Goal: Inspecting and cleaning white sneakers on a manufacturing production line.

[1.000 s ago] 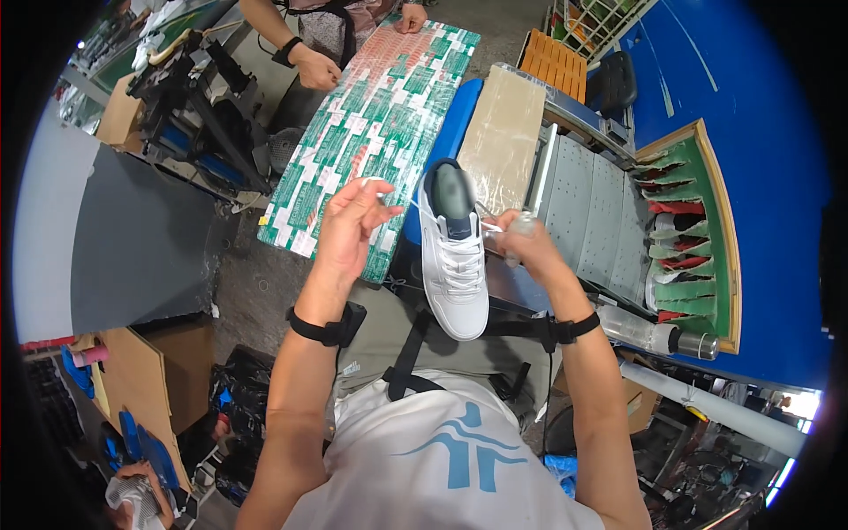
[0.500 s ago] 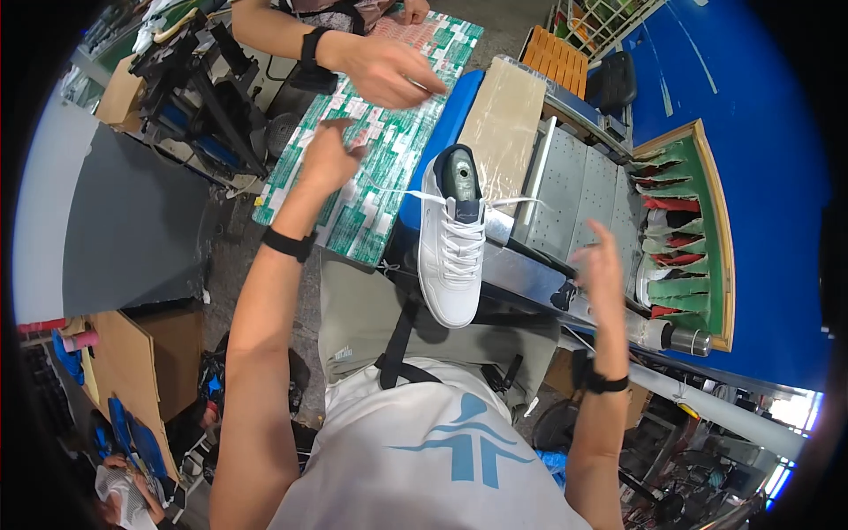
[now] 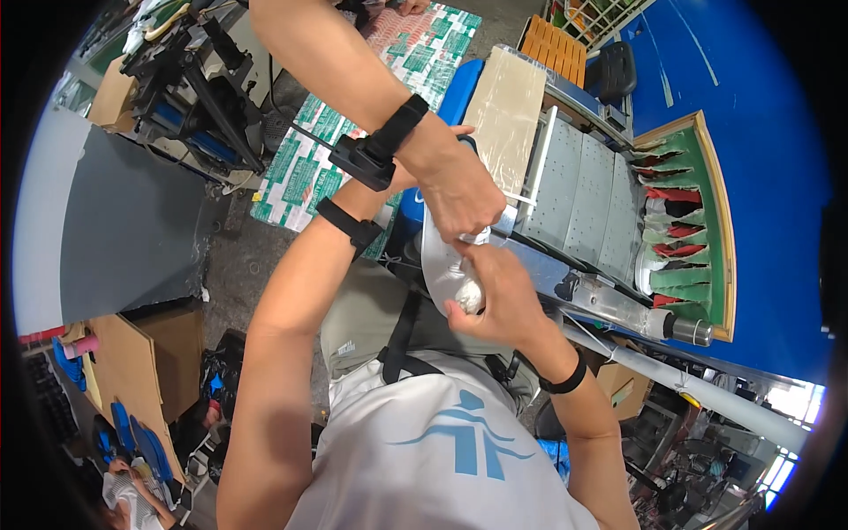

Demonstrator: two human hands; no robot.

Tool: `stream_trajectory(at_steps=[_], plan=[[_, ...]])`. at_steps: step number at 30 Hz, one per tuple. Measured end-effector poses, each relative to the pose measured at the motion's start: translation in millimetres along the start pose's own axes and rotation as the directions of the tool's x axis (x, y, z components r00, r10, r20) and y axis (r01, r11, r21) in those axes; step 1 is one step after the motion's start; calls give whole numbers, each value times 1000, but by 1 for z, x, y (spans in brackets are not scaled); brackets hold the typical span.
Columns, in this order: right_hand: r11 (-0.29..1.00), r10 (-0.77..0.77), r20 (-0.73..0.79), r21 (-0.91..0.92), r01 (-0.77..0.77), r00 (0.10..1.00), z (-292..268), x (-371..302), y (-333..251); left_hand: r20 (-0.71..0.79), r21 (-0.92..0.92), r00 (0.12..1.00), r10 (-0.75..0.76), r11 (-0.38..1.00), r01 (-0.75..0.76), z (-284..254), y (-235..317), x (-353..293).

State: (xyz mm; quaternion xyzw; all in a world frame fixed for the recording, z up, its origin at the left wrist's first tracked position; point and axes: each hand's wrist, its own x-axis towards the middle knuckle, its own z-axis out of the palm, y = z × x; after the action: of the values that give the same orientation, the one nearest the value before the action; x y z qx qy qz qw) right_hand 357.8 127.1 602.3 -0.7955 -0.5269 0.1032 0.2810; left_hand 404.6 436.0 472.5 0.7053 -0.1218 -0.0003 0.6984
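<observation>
A white lace-up sneaker (image 3: 435, 256) lies in front of me, toe toward my body, its upper part largely hidden by hands. My right hand (image 3: 505, 296) is at its front, thumb and forefinger curled around a crumpled white wad (image 3: 469, 297) against the shoe. My left hand (image 3: 404, 179) reaches to the heel end; one finger shows beside the dark collar (image 3: 471, 142), the rest hidden behind another person's wrist. That person's closed hand (image 3: 464, 194) crosses from above and presses onto the lace area, close to my right forefinger. What it holds is hidden.
A table with a green-and-white patterned cover (image 3: 300, 181) stands at the far left. Beyond the shoe are a film-wrapped board (image 3: 503, 97) and perforated metal plates (image 3: 574, 177). A wood-framed green panel with slits (image 3: 693, 230) is at right. A metal cylinder end (image 3: 692, 330) sticks out nearby.
Both my hands have come in to the sneaker, the right now around a white wad. The other person's hand has moved down and right, onto the shoe.
</observation>
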Motion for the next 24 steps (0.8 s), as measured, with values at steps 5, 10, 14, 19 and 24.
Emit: stream_trajectory(at_steps=[5, 10, 14, 19, 24], plan=[[945, 57, 165, 309, -107, 985, 23, -32, -16, -163, -564, 925, -342, 802, 197, -6, 3, -14], [907, 213, 215, 320, -275, 953, 23, -48, -11, -141, -527, 939, -314, 826, 197, 8, 9, -32], [924, 244, 81, 282, -257, 966, 9, -49, -2, -127, -360, 939, -319, 897, 256, 14, 35, -25], [994, 80, -65, -68, -84, 995, 0, -14, -7, -304, -124, 901, -309, 951, 284, 29, 59, -5], [909, -77, -76, -415, 39, 994, 15, 15, 5, -267, 19, 884, -383, 915, 402, 39, 47, 25]])
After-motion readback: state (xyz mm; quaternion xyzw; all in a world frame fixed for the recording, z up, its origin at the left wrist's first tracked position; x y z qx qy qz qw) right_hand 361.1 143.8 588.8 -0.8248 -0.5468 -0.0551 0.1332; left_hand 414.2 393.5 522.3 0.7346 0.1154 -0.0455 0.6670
